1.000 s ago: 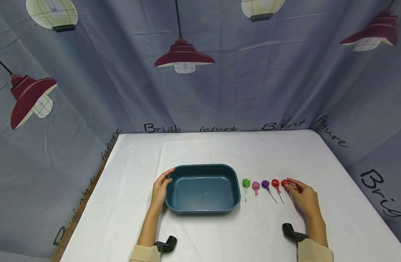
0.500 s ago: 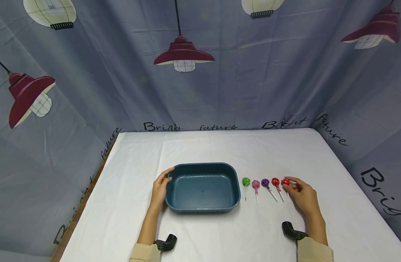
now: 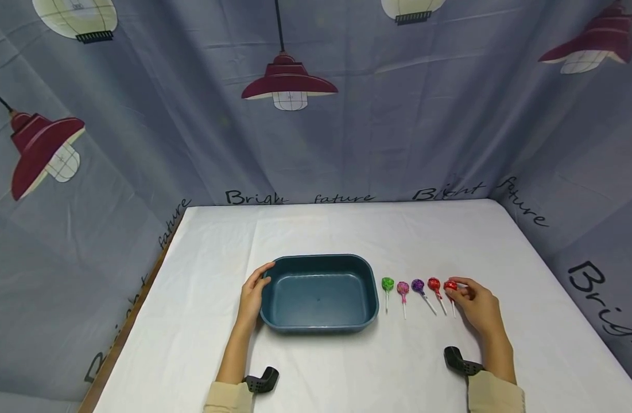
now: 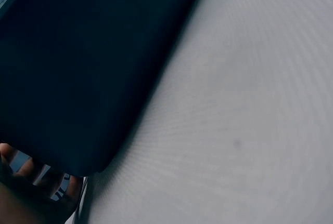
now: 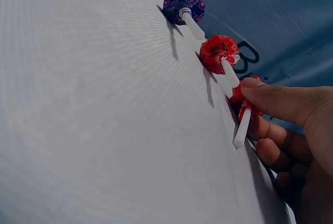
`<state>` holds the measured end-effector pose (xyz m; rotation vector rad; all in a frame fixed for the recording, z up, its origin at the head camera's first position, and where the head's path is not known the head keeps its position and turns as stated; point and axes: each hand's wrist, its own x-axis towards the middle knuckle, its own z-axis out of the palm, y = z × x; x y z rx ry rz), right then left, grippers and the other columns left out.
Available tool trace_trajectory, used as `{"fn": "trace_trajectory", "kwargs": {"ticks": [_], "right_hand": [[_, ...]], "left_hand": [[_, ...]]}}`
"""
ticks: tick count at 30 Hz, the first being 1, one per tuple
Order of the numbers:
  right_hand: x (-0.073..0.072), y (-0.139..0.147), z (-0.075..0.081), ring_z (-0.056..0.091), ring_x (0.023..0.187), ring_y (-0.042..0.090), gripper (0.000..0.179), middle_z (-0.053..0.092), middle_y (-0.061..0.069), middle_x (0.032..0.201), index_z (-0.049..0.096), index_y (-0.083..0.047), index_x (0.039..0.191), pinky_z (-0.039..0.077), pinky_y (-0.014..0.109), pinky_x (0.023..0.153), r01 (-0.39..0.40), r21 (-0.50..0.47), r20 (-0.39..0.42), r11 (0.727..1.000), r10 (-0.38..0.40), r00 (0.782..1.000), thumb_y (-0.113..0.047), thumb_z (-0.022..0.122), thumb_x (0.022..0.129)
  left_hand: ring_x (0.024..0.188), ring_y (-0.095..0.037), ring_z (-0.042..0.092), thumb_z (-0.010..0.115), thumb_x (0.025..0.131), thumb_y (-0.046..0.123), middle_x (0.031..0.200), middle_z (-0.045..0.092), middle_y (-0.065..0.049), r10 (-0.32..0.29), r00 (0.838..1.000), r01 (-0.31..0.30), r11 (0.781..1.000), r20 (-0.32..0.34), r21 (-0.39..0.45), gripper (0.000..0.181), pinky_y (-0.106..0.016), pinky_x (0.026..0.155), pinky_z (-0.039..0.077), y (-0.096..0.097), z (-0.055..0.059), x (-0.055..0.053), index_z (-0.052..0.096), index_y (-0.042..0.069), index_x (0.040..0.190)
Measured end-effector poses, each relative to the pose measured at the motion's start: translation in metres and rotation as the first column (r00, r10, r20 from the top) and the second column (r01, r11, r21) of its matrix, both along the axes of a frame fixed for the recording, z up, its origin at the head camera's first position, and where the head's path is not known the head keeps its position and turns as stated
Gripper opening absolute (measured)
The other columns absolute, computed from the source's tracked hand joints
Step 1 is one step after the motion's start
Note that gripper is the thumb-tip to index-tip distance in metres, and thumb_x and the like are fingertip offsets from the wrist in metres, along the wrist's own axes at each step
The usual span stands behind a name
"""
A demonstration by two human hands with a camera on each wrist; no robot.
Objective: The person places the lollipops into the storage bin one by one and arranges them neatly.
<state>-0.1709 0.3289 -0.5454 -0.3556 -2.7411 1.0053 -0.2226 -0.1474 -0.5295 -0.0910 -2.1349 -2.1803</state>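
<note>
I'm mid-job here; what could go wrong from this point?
The right hand pinching the end red lollipop might bump the neighbouring red lollipop, which lies close by. The left hand, touching the left end of the tray, could shift it if it pushes.

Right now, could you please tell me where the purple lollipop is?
In the head view, the purple lollipop lies right of the blue tray, between the pink lollipop and the nearer red lollipop.
</note>
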Motion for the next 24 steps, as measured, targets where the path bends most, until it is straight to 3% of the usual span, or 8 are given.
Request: {"fn": "trace_trajectory", "kwargs": {"ticks": [6, 12, 18, 24], "right_hand": [[0.002, 0.0, 0.002, 0.043, 0.07, 0.019, 0.037, 0.053, 0.007, 0.077, 0.059, -0.006, 0.117, 0.032, 0.028, 0.057, -0.006, 0.002, 0.008, 1.0, 0.006, 1.0, -0.028, 0.062, 0.089], [0.003, -0.001, 0.006, 0.044, 0.068, 0.019, 0.034, 0.053, 0.006, 0.075, 0.06, -0.005, 0.115, 0.033, 0.028, 0.057, -0.028, 0.019, 0.009, 0.999, 0.028, 1.0, -0.026, 0.063, 0.088], [0.008, -0.002, 0.015, 0.044, 0.066, 0.02, 0.032, 0.053, 0.006, 0.072, 0.06, -0.002, 0.113, 0.033, 0.03, 0.056, -0.034, 0.044, 0.043, 0.998, 0.032, 0.999, -0.019, 0.065, 0.086], [0.016, -0.003, 0.027, 0.044, 0.065, 0.02, 0.032, 0.053, 0.006, 0.072, 0.059, -0.001, 0.112, 0.035, 0.027, 0.052, -0.032, 0.044, 0.058, 0.999, 0.029, 0.998, -0.017, 0.066, 0.085]], "left_hand": [[0.132, -0.017, 0.03, 0.042, 0.094, -0.001, 0.134, 0.048, -0.013, -0.028, 0.999, 0.028, 1.0, 0.033, 0.007, 0.034, -0.032, 0.109, 0.019, 0.003, 0.019, 0.007, 0.053, -0.002, 0.126], [0.131, -0.015, 0.032, 0.044, 0.094, 0.002, 0.133, 0.05, -0.009, -0.007, 1.0, 0.006, 0.999, 0.025, 0.033, 0.033, -0.032, 0.109, 0.019, -0.001, 0.0, -0.002, 0.056, 0.004, 0.125], [0.131, -0.014, 0.032, 0.046, 0.093, 0.006, 0.133, 0.05, -0.006, -0.004, 1.0, 0.004, 1.0, 0.009, 0.019, 0.033, -0.032, 0.109, 0.019, -0.001, -0.003, -0.004, 0.056, 0.006, 0.125], [0.131, -0.012, 0.032, 0.048, 0.094, 0.002, 0.134, 0.048, -0.01, -0.038, 0.999, 0.036, 0.994, 0.021, 0.099, 0.034, -0.027, 0.107, 0.023, 0.0, -0.002, -0.003, 0.054, 0.002, 0.127]]}}
